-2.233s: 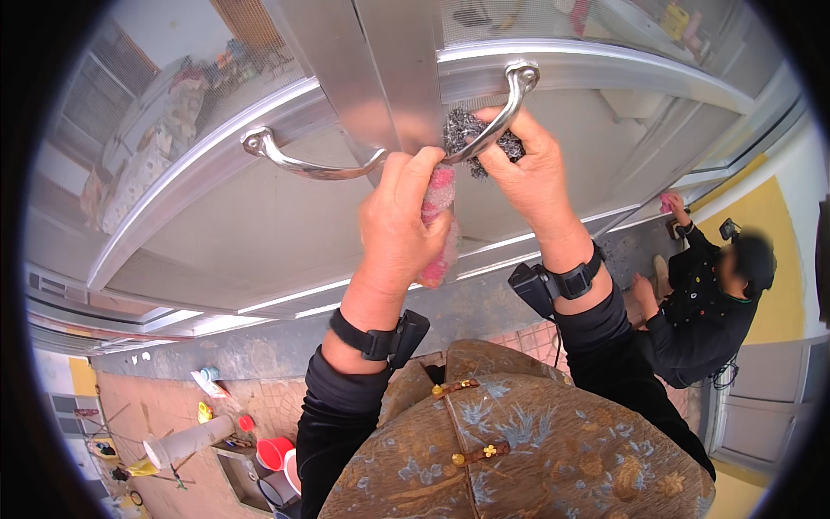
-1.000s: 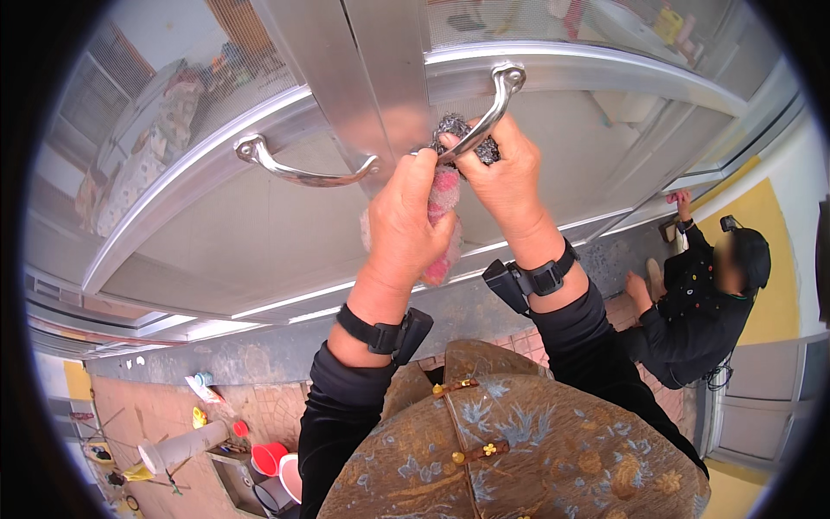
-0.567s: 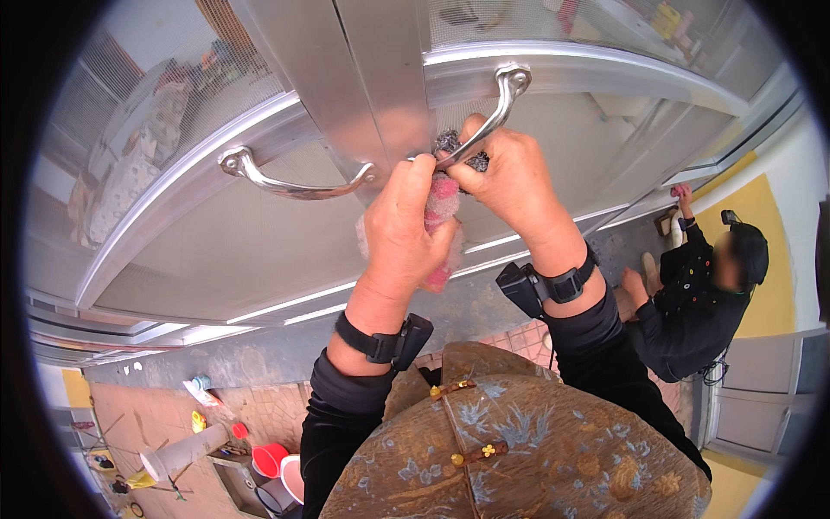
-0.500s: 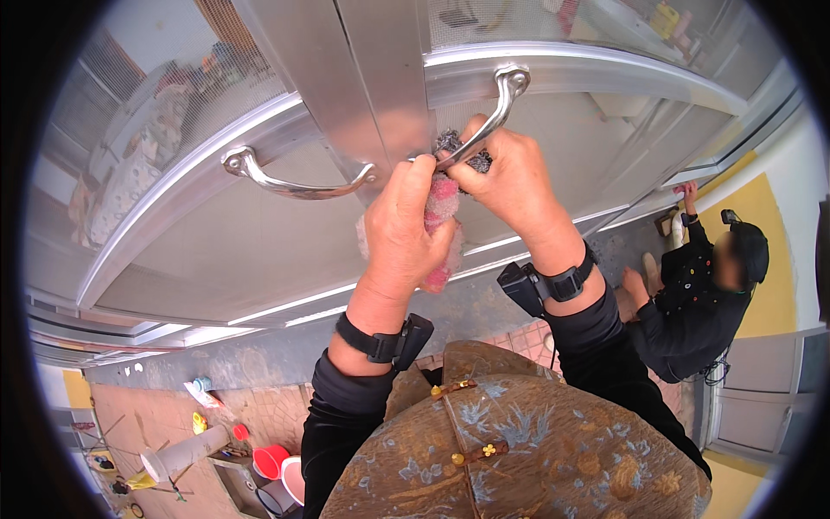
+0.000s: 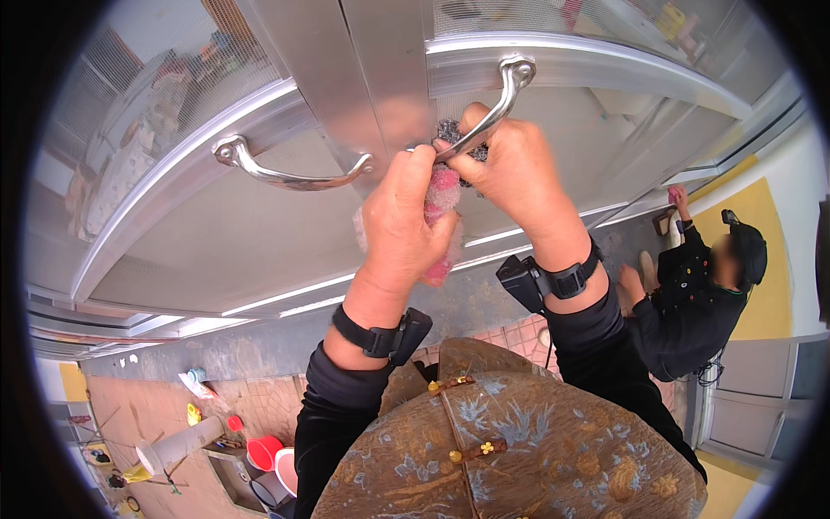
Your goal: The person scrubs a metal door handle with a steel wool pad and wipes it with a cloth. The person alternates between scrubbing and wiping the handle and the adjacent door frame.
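Two curved metal handles are fixed to a silver-framed double door (image 5: 380,52). My right hand (image 5: 523,177) is closed around the lower part of the right handle (image 5: 505,102), pressing a grey steel wool scourer (image 5: 449,131) against it. My left hand (image 5: 398,212) grips a fluffy pink-and-white cloth (image 5: 443,192), its fingertips at the lower end of that same handle, close to my right thumb. The cloth hangs below my left fingers, partly hidden by them. To the left, the other handle (image 5: 290,180) is untouched.
At the right, a co-worker (image 5: 696,294) in dark clothes crouches by the yellow-and-white wall (image 5: 761,259), one hand raised with a pink cloth (image 5: 674,194). Down left on the brick paving (image 5: 121,406) are a red basin (image 5: 263,452), a pale pipe (image 5: 180,445) and a yellow bottle (image 5: 194,415).
Both hands stay at the right handle with the cloth and scourer, their grip shifting only slightly. My view has moved a little, and the co-worker's raised hand has barely moved.
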### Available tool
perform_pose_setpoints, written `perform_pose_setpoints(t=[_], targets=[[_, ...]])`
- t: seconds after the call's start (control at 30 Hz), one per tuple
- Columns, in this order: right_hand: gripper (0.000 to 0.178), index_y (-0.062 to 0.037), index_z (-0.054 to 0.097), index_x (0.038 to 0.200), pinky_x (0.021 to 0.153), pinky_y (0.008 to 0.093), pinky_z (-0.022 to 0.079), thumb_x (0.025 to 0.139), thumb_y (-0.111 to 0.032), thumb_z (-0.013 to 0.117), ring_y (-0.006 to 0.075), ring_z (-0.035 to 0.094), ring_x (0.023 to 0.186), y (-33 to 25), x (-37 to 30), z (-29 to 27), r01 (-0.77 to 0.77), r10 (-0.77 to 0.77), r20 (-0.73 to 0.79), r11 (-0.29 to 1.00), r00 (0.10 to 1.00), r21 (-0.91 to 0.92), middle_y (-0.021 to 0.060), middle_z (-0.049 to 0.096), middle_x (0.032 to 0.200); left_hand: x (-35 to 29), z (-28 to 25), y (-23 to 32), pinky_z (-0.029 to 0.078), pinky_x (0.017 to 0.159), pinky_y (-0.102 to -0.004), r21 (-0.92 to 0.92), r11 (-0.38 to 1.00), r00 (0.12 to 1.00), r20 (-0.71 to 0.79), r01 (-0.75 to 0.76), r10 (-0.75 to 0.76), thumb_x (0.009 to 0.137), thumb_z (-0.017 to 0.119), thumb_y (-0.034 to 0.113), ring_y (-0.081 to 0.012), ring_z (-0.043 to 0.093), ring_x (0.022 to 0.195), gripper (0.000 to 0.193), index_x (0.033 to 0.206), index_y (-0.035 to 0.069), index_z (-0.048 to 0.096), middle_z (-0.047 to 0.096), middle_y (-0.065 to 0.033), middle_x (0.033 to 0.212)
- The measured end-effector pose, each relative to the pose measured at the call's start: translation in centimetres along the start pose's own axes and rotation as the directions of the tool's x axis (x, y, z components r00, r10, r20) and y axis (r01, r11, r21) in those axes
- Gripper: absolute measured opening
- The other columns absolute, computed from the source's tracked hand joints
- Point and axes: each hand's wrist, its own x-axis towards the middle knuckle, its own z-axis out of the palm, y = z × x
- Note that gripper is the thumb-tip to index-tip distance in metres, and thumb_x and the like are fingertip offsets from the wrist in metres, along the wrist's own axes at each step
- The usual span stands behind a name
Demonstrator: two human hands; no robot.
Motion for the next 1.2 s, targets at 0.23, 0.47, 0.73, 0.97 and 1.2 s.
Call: perform_pose_setpoints(t=[0.23,0.47,0.73,0.97,1.2], targets=[[0.025,-0.0011,0.064,0.101,0.068,0.0268,0.051,0.087,-0.017,0.079,0.0067,0.061,0.077,0.1,-1.5,0.3,-0.129,0.274,-0.238,0.863,0.932,0.488,0.0013,0.069,0.086,-0.4,-0.9,0.3,0.053,0.086,-0.0411,0.002,0.996,0.992,0.097,0.084,-0.084,0.066,0.066,-0.003,-0.0369,0.064,0.099,0.063,0.128,0.004,0.053,0.062,-0.0164,0.113],[0.022,-0.002,0.064,0.099,0.066,0.0229,0.05,0.087,-0.012,0.08,0.0057,0.061,0.077,-0.1,-0.8,0.8,-0.034,0.153,-0.24,0.899,0.958,0.437,-0.0004,0.067,0.082,0.1,-0.5,0.3,0.052,0.07,-0.0421,0.005,1.0,0.998,0.064,0.028,-0.028,0.061,0.07,-0.004,-0.0354,0.062,0.086,0.065,0.123,0.005,0.053,0.057,-0.0128,0.099],[0.027,-0.0041,0.07,0.089,0.058,0.0358,0.052,0.083,-0.028,0.081,0.026,0.065,0.062,-0.3,0.2,-0.4,-0.073,0.088,-0.09,0.984,0.992,0.163,0.0102,0.07,0.073,-0.2,-0.4,0.1,0.052,0.076,-0.0417,0.012,1.0,0.997,0.074,0.025,-0.026,0.063,0.068,-0.004,-0.0358,0.063,0.089,0.063,0.124,0.003,0.053,0.059,-0.0142,0.102],[0.028,-0.0034,0.067,0.081,0.057,0.0318,0.051,0.08,-0.025,0.084,0.0145,0.064,0.059,0.5,-0.2,-0.4,-0.076,0.078,-0.017,0.991,0.997,0.11,0.0074,0.067,0.068,0.1,-0.7,0.7,0.053,0.09,-0.0396,-0.006,0.993,0.987,0.113,0.118,-0.117,0.069,0.065,-0.002,-0.0355,0.066,0.102,0.061,0.129,0.004,0.053,0.065,-0.0165,0.116],[0.029,-0.0037,0.065,0.082,0.057,0.0308,0.05,0.08,-0.024,0.085,0.0122,0.063,0.061,-0.2,-0.2,0.9,0.023,0.078,-0.277,0.939,0.958,0.344,0.0046,0.067,0.066,-0.3,-0.4,0.5,0.053,0.09,-0.0397,0.002,0.992,0.986,0.112,0.123,-0.123,0.069,0.066,-0.002,-0.0354,0.066,0.103,0.063,0.13,0.004,0.053,0.064,-0.0163,0.117]])
